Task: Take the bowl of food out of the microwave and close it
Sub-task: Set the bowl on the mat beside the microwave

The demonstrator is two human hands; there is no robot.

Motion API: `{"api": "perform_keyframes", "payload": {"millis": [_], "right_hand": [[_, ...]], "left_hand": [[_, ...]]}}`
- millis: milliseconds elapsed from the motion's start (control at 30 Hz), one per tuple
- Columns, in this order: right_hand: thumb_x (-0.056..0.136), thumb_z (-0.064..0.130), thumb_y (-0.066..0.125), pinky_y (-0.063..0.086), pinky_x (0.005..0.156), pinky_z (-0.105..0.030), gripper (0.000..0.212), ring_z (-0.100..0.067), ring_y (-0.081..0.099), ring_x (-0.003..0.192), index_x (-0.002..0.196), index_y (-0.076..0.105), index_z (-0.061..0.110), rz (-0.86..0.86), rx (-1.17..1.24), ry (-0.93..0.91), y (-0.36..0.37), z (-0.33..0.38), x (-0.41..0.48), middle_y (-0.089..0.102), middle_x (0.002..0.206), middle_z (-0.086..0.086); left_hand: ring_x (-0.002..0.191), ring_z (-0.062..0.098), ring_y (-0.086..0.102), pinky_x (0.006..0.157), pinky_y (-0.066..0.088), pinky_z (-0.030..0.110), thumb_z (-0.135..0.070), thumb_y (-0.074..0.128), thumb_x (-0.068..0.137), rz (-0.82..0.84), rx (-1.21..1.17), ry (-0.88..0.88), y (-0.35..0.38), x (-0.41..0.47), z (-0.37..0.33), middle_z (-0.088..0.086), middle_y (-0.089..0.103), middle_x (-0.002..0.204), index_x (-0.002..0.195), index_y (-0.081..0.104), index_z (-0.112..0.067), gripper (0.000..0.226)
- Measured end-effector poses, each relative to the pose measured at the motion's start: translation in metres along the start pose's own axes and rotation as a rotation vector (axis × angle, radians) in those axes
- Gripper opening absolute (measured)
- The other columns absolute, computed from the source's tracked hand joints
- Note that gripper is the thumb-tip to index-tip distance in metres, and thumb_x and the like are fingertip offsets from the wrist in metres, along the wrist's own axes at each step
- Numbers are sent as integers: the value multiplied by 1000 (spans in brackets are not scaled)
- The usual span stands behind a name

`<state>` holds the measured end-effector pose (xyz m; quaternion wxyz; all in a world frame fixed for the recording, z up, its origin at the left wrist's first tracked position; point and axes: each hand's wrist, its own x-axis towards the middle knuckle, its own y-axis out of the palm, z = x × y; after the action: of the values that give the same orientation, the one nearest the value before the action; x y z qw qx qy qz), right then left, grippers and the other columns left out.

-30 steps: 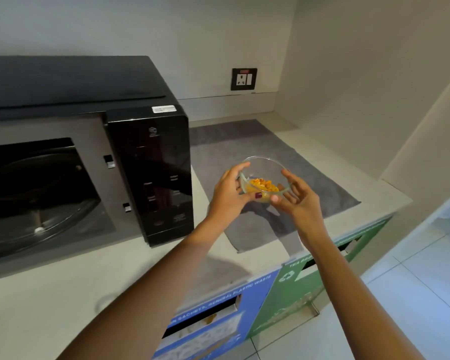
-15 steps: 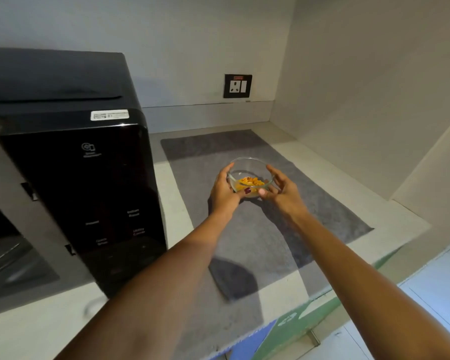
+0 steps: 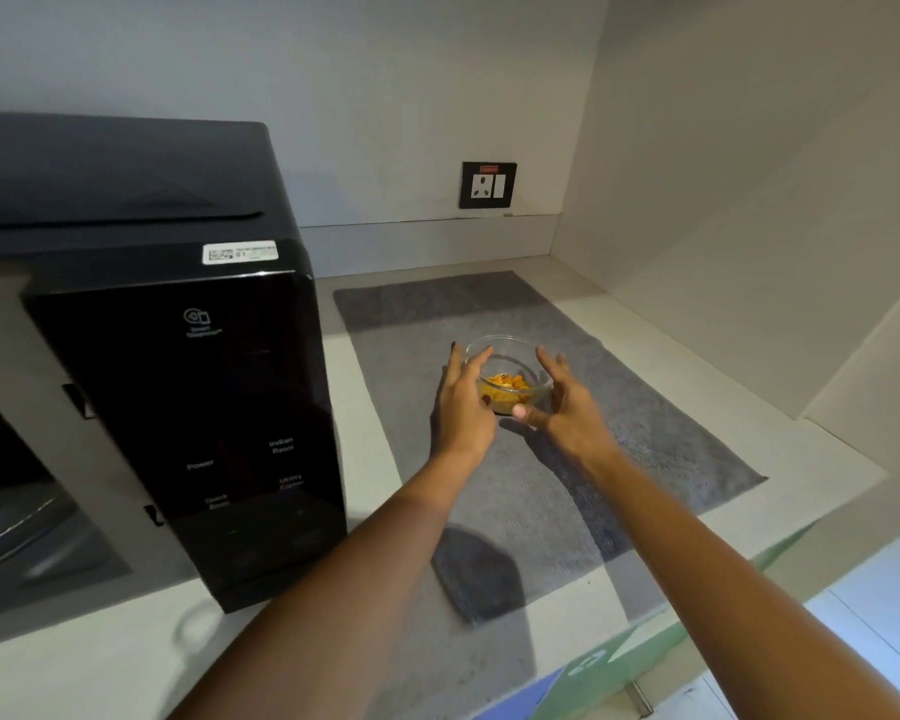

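Already the small clear glass bowl (image 3: 507, 374), with orange-yellow food in its bottom, is out of the black microwave oven (image 3: 178, 407) and sits upright on the grey cloth mat (image 3: 619, 444) that covers the pale worktop (image 3: 365, 387), to the right of the oven and well apart from it. Both hands flank it: the left hand (image 3: 463, 407) has its fingers spread and raised beside the bowl's left wall, and the right hand (image 3: 567, 407) is likewise spread on the right side, thumb low near the base. Each grip looks loosened rather than clamped; whether a fingertip touches the glass I cannot tell. So the first half of the task appears done, or very nearly so. What is left is the door: the oven's dark cavity (image 3: 6, 485) shows open at the left edge, and the door itself is out of view. The bowl is round, so it has no long axis across the mat; its mouth faces straight up and it does not look tilted.
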<state>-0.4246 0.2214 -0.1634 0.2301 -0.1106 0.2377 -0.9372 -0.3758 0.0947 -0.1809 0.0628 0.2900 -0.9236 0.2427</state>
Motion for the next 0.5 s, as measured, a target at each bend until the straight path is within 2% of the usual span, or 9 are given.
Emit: {"api": "perform_keyframes", "payload": {"millis": [100,200,300,333,400,433,500], "right_hand": [[81,24,73,25,115,-41,83,-28,21,146,149,26,17,-133,-168,-100,3,13,-16,3,163,-5],[88,27,67,26,107,-20,68,-26,30,143,146,35,11,-299,-263,-273,7,27,-41,12,160,1],[93,29,57,23,108,-9,57,-25,24,146,143,39,8,-373,-287,-463,12,46,-72,18,158,1],[94,30,54,30,110,-14,55,-24,23,147,143,40,8,-386,-267,-515,14,54,-83,22,158,-2],[95,29,49,48,103,-36,50,-22,29,145,139,45,6,-431,-239,-609,18,71,-105,31,154,-3],[95,26,49,51,98,-41,47,-23,35,142,136,49,4,-460,-227,-650,21,80,-115,36,151,-4],[94,19,51,52,96,-43,40,-25,45,136,129,56,-1,-506,-203,-726,27,95,-133,47,144,-8]], "left_hand": [[142,26,27,101,44,36,3,50,91,-31,60,88,-14,-18,-16,1,10,160,139,41,-23,55],[141,21,29,98,41,27,4,45,92,-52,87,207,-34,-41,-35,-1,14,160,138,41,-22,53],[130,3,37,91,32,4,-3,41,95,-64,77,294,-59,-71,-58,-4,26,155,136,42,-25,46],[123,-8,36,87,30,-4,-4,41,96,-76,59,316,-66,-81,-63,-6,32,152,134,44,-26,44],[116,-23,35,86,28,-8,-7,40,97,-102,15,330,-82,-100,-72,-12,41,144,132,46,-25,39],[116,-22,36,89,30,-6,-9,41,97,-113,6,329,-90,-110,-76,-13,43,141,131,48,-23,37],[119,-12,44,96,36,3,-11,42,97,-125,-12,324,-103,-128,-81,-10,48,137,129,50,-20,34]]}}
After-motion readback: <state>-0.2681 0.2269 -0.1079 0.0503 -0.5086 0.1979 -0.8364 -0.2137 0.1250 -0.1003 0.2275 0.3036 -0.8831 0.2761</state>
